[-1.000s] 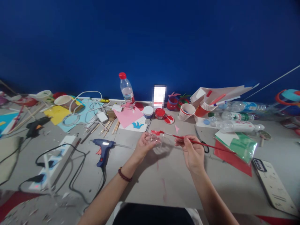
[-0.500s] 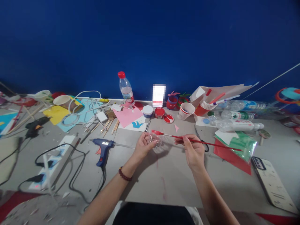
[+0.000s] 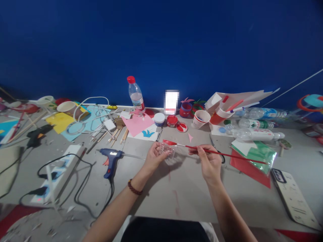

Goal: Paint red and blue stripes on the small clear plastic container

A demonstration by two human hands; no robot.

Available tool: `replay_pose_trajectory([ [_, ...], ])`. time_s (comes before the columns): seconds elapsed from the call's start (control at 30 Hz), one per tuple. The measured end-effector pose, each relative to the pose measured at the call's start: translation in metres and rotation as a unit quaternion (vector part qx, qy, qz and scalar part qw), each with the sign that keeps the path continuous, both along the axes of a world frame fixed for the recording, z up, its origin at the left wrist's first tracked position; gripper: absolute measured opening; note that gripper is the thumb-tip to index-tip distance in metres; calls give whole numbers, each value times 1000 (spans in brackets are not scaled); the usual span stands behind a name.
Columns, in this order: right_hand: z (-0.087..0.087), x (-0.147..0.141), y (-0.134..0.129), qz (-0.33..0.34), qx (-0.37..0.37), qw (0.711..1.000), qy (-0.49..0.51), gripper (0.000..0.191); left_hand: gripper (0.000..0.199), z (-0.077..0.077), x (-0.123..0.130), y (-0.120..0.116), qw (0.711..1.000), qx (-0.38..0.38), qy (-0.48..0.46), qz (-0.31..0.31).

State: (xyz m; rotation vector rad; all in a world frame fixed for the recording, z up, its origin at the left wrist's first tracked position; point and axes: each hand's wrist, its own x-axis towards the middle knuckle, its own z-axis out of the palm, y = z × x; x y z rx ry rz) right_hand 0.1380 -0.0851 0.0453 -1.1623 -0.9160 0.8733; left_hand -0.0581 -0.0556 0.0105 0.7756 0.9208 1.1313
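Observation:
Between the fingers and thumb of my left hand is a small clear plastic piece, apparently a cut bottle part. My right hand grips a long red paintbrush, its handle pointing right. The brush's red-painted tip is at the upper edge of the clear piece; whether it touches the plastic is hard to tell. Behind the hands stand an open jar of red paint, its red-smeared lid and a white-lidded jar.
A blue glue gun and a power strip with cables lie left. Bottle, paper cup and stacked cups stand behind. Plastic bottles, coloured sheets and a phone lie right.
The brush handle's far end has shifted slightly right, and my right hand has moved a little with it. My left hand and the clear piece look almost unmoved.

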Motion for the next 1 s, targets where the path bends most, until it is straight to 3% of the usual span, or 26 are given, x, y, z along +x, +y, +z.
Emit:
replay_pose_trajectory([
  [0.27,4,2,0,-6,7,1000,-19,32,54,-2,-2,1,1000,8,-13,3],
  [0.6,-14,8,0,-13,39,998,37,24,55,-5,0,1,999,5,17,33],
  [0.83,1,-2,-1,3,47,999,-28,27,49,7,-1,-1,999,7,42,23],
  [1.0,4,-2,-1,8,50,998,-46,27,48,2,-1,0,999,12,38,30],
])
